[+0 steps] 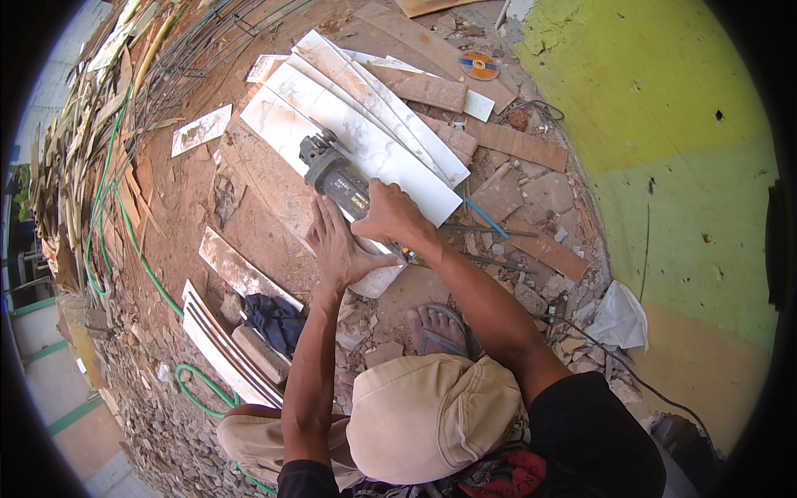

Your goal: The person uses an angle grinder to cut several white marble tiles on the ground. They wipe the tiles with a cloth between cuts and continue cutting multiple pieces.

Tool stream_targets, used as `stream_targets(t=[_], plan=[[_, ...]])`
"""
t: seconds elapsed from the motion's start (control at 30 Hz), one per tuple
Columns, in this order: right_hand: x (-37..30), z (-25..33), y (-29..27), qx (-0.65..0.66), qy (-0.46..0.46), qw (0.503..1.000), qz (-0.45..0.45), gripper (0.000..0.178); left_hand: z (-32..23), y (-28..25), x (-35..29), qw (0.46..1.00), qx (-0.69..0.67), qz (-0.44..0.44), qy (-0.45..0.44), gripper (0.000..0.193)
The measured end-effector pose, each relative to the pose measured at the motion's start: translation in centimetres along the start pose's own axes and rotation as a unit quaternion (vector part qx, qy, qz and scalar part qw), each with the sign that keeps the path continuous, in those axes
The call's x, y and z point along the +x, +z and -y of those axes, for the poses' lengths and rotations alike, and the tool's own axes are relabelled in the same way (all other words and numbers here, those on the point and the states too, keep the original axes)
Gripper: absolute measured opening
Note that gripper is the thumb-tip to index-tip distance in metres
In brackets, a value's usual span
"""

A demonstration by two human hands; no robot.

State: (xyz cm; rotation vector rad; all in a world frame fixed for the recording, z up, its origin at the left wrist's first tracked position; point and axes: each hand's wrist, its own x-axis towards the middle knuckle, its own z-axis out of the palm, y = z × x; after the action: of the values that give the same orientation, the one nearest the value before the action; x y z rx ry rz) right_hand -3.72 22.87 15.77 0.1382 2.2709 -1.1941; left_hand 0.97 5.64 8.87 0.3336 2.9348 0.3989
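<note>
A dark grey angle grinder [342, 184] rests over a white, marble-patterned tile [382, 178], its disc end towards the far left. My right hand [393, 217] is wrapped round the grinder's body from the right. Beside the tool, my left hand [336, 247] lies with fingers stretched forward and thumb out towards the tile's near edge. A thin dark line [292, 106] runs along the tile beyond the disc end. How the disc meets the tile is hard to make out.
More tile strips [378, 100] lie fanned out beyond. An orange disc [479, 66] sits on a brown strip. Rubble and a blue stick [487, 217] are at right, beside a yellow-green wall [664, 149]. A green hose [137, 241] and dark cloth [274, 324] lie left; a black cable [618, 358] lies right.
</note>
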Motion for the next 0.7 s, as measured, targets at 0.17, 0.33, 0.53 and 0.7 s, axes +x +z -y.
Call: stream_targets(t=[0.17, 0.33, 0.53, 0.7], plan=[[-0.20, 0.22, -0.21, 0.002, 0.001, 1.000, 0.004, 0.066, 0.10, 0.04, 0.03, 1.000, 0.007, 0.001, 0.002, 0.181], [-0.32, 0.14, -0.23, -0.006, 0.005, 1.000, 0.007, 0.065, 0.12, -0.07, -0.01, 1.000, 0.002, 0.003, -0.003, 0.181], [-0.19, -0.48, 0.25, -0.005, -0.004, 1.000, -0.013, 0.061, 0.17, 0.16, -0.03, 1.000, -0.005, 0.000, -0.002, 0.179], [-0.56, -0.28, -0.07, -0.004, -0.008, 1.000, -0.012, 0.061, 0.17, 0.17, 0.03, 1.000, -0.002, -0.005, 0.002, 0.180]])
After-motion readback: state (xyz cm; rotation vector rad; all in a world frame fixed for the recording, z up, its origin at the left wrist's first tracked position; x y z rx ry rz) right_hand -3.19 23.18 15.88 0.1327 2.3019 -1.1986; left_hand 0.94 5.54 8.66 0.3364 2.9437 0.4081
